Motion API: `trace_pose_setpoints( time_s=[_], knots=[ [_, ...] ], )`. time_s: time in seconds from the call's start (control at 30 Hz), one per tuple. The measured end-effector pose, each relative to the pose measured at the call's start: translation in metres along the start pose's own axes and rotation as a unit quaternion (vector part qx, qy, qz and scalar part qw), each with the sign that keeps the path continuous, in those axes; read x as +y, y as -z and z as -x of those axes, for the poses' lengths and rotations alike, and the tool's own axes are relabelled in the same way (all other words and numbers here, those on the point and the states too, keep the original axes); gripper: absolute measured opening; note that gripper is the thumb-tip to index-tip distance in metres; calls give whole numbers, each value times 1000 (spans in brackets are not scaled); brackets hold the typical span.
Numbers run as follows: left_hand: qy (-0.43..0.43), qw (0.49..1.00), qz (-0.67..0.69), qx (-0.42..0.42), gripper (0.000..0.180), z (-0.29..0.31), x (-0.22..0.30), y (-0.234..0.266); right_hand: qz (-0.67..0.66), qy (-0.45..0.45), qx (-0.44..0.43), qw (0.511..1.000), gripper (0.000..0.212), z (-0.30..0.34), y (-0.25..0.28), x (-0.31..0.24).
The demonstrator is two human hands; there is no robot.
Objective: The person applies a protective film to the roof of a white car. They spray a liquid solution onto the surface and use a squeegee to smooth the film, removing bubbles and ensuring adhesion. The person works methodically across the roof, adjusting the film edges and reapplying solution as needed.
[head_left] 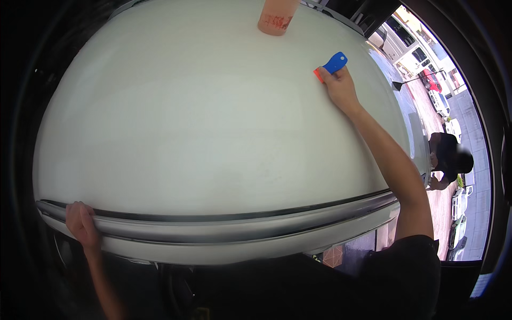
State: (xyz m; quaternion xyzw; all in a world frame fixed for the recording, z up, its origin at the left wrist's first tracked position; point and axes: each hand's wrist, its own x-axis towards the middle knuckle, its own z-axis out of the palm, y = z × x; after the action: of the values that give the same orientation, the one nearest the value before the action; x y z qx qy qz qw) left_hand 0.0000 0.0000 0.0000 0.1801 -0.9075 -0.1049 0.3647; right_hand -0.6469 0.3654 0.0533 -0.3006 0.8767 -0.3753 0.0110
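Observation:
A white vehicle roof (202, 117) fills most of the view. Over its right side my right hand (341, 90) grips a scraper (335, 63) with a blue handle and an orange-red blade. The blade is at the roof surface; whether it touches is hard to tell. At the near left, my left hand (81, 221) is closed over a silver roof rail (224, 230) that runs along the near edge of the roof. Its fingertips are partly hidden.
A translucent cup (275, 18) with reddish marks stands on the far part of the roof, cut off by the upper edge. Beyond the opening at the right, a person in dark clothes (448, 157) is beside the vehicle, and parked cars (438, 101) line a paved yard.

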Motion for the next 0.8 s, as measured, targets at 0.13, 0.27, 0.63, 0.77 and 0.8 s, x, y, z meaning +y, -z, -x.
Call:
trace_pose_setpoints(
  time_s=[0.13, 0.27, 0.63, 0.77, 0.8],
  knots=[
    [-10, 1000, -17, 19, 33, -15, 1, 6, -69, -15, 2, 997, 33, 12, -39, -35],
    [15, 1000, -19, 16, 31, 4, 9, 7, -41, 384, -216, 897, 31, 165, -93, -156],
    [-6, 1000, -23, 20, 28, -10, 15, 8, -18, 22, -14, 999, 41, 16, -85, -94],
    [-4, 1000, -23, 6, 27, -8, 15, 12, -28, 314, -290, 904, 46, 137, -115, -176],
    [-11, 1000, -20, -2, 27, -8, 16, 14, -23, 317, -262, 911, 45, 127, -112, -163]
  ],
)
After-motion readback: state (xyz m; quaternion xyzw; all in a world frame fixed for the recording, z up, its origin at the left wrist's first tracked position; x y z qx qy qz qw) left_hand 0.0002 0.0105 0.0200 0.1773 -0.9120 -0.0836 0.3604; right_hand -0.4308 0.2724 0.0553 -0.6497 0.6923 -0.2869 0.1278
